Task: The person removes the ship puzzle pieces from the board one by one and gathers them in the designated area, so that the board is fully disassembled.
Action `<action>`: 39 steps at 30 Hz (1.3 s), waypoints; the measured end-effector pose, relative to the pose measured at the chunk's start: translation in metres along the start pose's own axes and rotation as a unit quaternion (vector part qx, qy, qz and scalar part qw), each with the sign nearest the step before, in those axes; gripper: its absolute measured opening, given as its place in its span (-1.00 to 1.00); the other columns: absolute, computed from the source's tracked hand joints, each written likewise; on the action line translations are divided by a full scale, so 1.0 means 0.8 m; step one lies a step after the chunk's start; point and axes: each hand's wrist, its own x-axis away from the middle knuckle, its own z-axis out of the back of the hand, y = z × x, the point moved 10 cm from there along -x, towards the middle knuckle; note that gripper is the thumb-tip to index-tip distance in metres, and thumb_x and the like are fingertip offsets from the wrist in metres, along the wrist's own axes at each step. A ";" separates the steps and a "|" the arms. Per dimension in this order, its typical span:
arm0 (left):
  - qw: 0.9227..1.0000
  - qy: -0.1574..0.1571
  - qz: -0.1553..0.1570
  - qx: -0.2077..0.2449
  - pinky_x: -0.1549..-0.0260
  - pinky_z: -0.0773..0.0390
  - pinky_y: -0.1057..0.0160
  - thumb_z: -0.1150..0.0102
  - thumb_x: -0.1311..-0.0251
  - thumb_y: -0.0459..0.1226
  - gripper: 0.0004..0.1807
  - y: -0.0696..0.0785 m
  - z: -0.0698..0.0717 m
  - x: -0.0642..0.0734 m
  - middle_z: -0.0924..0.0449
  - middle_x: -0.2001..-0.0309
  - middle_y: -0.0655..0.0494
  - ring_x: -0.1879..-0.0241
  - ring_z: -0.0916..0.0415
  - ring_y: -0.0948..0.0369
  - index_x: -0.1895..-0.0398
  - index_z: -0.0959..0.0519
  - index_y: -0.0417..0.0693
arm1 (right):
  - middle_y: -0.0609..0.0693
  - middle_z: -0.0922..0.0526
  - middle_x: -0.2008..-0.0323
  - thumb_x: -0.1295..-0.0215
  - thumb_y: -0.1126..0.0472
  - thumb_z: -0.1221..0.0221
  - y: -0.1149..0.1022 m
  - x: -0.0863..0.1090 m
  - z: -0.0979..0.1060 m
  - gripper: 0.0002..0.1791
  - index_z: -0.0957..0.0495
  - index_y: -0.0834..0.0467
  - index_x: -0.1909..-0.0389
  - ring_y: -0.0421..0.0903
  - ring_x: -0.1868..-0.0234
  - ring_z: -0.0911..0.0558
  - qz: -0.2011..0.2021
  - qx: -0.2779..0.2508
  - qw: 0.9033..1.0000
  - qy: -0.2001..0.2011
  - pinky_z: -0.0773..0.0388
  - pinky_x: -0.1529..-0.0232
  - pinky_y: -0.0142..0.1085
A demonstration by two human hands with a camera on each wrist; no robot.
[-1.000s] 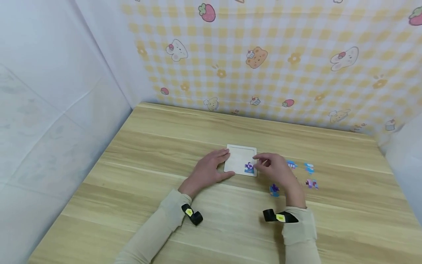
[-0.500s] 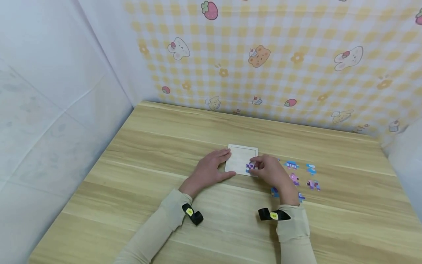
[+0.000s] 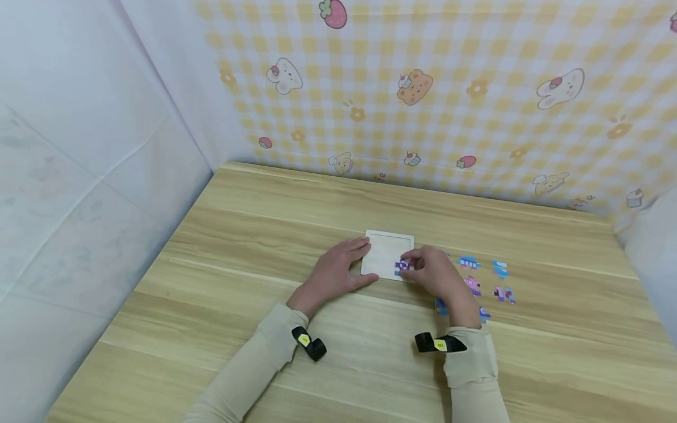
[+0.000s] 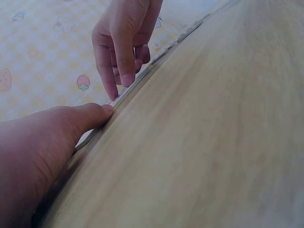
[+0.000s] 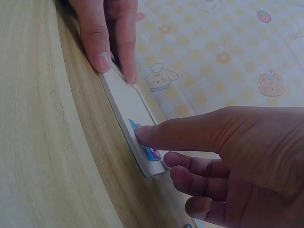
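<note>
A white square puzzle tray point(image 3: 378, 252) lies flat on the table in the head view. A purple and blue jigsaw piece point(image 3: 400, 267) lies in its front right corner. My left hand point(image 3: 338, 269) holds the tray's left side, thumb at the front edge and fingertips near the back left corner. My right hand point(image 3: 432, 273) has its thumb and index finger on the jigsaw piece. Seen from the right wrist, the thumb point(image 5: 164, 134) lies across the piece and covers part of it; the other fingers curl loosely beside the tray.
Several loose jigsaw pieces lie right of the tray, among them a blue one point(image 3: 468, 262), a pink one point(image 3: 472, 286) and a purple one point(image 3: 504, 295). The right forearm partly covers others. A checked cloth point(image 3: 423, 117) hangs behind the wooden table point(image 3: 264, 235).
My right hand has moved left from the tray's right edge onto the jigsaw piece, and has stayed there over the last half second. The left hand has kept its place.
</note>
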 end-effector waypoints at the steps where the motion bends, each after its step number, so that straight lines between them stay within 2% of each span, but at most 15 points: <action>1: 1.000 0.003 -0.002 0.002 -0.51 -0.23 0.10 -0.30 -0.28 0.22 -0.12 0.000 0.001 0.000 -0.31 -0.53 0.09 -0.53 -0.23 0.09 -0.49 -0.41 -0.13 | 0.07 -0.63 0.23 -0.33 0.24 -0.38 0.000 0.000 0.000 -0.65 -0.71 0.29 -0.08 -0.01 0.23 -0.54 0.000 -0.001 1.000 0.000 -0.54 0.22 -0.20; 11: 1.000 -0.002 0.004 0.002 -0.50 -0.23 0.11 -0.29 -0.28 0.22 -0.12 -0.001 0.002 -0.001 -0.30 -0.54 0.11 -0.53 -0.22 0.10 -0.50 -0.40 -0.12 | 0.05 -0.63 0.24 -0.32 0.24 -0.39 0.000 -0.003 0.000 -0.71 -0.72 0.26 -0.01 -0.01 0.22 -0.55 0.003 -0.009 1.000 0.003 -0.55 0.18 -0.18; 24: 1.000 0.002 0.001 0.006 -0.50 -0.24 0.10 -0.30 -0.28 0.22 -0.13 -0.002 0.004 -0.001 -0.31 -0.53 0.11 -0.53 -0.22 0.10 -0.49 -0.42 -0.12 | 0.10 -0.64 0.17 -0.34 0.25 -0.37 0.000 -0.004 0.003 -0.71 -0.71 0.26 -0.02 0.03 0.19 -0.54 0.000 -0.017 1.000 0.011 -0.55 0.16 -0.16; 32: 1.000 -0.003 0.003 0.004 -0.51 -0.22 0.12 -0.28 -0.28 0.23 -0.13 -0.004 0.002 -0.004 -0.30 -0.54 0.12 -0.53 -0.21 0.12 -0.49 -0.41 -0.11 | 0.06 -0.66 0.22 -0.43 0.26 -0.28 0.001 -0.002 0.008 -0.84 -0.68 0.21 0.05 0.00 0.27 -0.56 0.002 -0.040 0.999 0.029 -0.57 0.25 -0.22; 39: 1.000 -0.010 0.005 0.000 -0.52 -0.20 0.14 -0.26 -0.29 0.25 -0.12 -0.008 -0.001 -0.007 -0.28 -0.55 0.15 -0.54 -0.19 0.13 -0.51 -0.39 -0.07 | 0.06 -0.69 0.25 -0.43 0.33 -0.26 0.002 -0.002 0.012 -0.89 -0.67 0.19 0.09 -0.02 0.28 -0.59 0.023 -0.055 0.998 0.038 -0.60 0.21 -0.19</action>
